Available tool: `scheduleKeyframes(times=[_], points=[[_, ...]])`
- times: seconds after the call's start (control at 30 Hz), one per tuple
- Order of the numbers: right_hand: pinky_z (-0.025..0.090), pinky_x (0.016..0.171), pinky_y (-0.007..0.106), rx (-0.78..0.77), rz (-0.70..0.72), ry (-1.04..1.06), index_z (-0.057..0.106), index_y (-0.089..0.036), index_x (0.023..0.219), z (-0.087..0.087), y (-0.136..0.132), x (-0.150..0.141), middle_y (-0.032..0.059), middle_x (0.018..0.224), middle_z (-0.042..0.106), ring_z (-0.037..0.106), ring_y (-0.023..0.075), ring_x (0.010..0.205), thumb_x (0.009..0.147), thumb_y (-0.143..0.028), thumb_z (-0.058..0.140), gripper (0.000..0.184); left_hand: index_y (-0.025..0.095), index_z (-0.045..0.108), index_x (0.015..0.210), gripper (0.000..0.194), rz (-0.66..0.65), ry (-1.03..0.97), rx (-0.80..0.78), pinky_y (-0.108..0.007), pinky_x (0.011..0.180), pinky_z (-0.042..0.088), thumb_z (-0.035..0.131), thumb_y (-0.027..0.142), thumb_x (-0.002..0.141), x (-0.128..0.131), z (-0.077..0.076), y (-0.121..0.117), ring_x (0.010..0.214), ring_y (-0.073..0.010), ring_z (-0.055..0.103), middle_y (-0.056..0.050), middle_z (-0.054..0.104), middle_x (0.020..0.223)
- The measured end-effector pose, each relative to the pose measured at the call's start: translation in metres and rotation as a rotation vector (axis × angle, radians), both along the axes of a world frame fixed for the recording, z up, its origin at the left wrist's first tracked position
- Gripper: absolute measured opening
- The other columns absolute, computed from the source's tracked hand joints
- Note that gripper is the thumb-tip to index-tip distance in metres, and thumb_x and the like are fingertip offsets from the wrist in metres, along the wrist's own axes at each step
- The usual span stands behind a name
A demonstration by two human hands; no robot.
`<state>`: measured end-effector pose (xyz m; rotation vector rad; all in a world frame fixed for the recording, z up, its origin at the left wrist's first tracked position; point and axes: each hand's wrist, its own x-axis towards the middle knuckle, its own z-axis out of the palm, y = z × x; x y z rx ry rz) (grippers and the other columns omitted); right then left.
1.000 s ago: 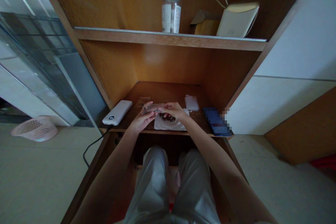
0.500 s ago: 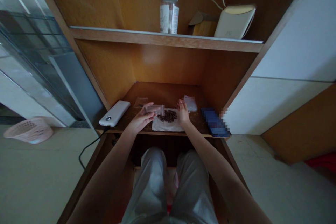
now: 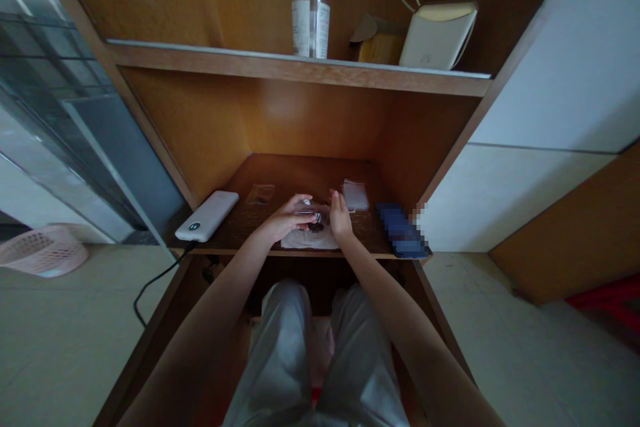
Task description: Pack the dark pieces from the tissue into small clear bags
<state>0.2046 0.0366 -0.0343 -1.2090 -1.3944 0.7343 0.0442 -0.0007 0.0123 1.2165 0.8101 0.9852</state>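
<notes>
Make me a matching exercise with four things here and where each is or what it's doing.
1. Left hand
2. Lidded bottle
3. Basket
4. White device

A. On the floor
B. Joined to a black cable
C. Holding a clear bag
D. Upright on the upper shelf

Pairs: 1-C, 2-D, 3-A, 4-B

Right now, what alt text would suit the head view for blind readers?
The left hand holds a clear bag over a white sheet, right hand beside it, between a power bank and a phone on a wooden shelf.
</notes>
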Motion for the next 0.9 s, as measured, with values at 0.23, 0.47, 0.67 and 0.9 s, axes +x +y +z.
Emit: scheduleKeyframes(times=[0.23,0.47,0.67,0.9], points=[[0.036,0.100,0.036,-0.054,-0.030,-0.011,0.050,-0.018,0.123,0.013,-0.011,-0.003,0.0128,0.128,0.053,0.050,0.0204,0.118,0.090,-0.055,0.018,0.058,0.022,0.053,0.110,0.055,0.011,0.064,0.034,-0.023,0.056,0.047,0.078,0.017,0.061,0.001,0.010,-0.005,0.075,-0.0158,0.064,-0.008,0.064,0.102],[0.045,0.090,0.034,-0.062,-0.006,0.095,0.047,-0.021,0.123,0.007,-0.007,-0.005,0.0125,0.123,0.056,0.060,0.0192,0.105,0.091,-0.054,0.016,0.055,0.022,0.052,0.115,0.059,0.025,0.021,0.029,-0.023,0.057,0.046,0.078,0.020,0.062,-0.017,0.008,-0.005,0.074,-0.0165,0.065,-0.010,0.065,0.108],[0.045,0.089,0.033,-0.040,0.014,0.198,0.048,-0.019,0.120,0.010,-0.012,-0.006,0.0142,0.122,0.057,0.060,0.0187,0.107,0.090,-0.055,0.017,0.056,0.023,0.049,0.118,0.061,0.096,-0.050,0.053,-0.021,0.057,0.045,0.077,0.022,0.064,-0.031,-0.004,-0.011,0.073,-0.0143,0.065,-0.010,0.065,0.111],[0.048,0.084,0.032,-0.051,0.005,0.239,0.049,-0.019,0.116,0.011,-0.013,-0.004,0.0147,0.122,0.057,0.062,0.0193,0.104,0.090,-0.057,0.017,0.057,0.024,0.048,0.118,0.061,0.198,-0.128,0.071,-0.019,0.054,0.044,0.077,0.023,0.064,-0.034,-0.019,-0.015,0.070,-0.0132,0.066,-0.008,0.066,0.108]])
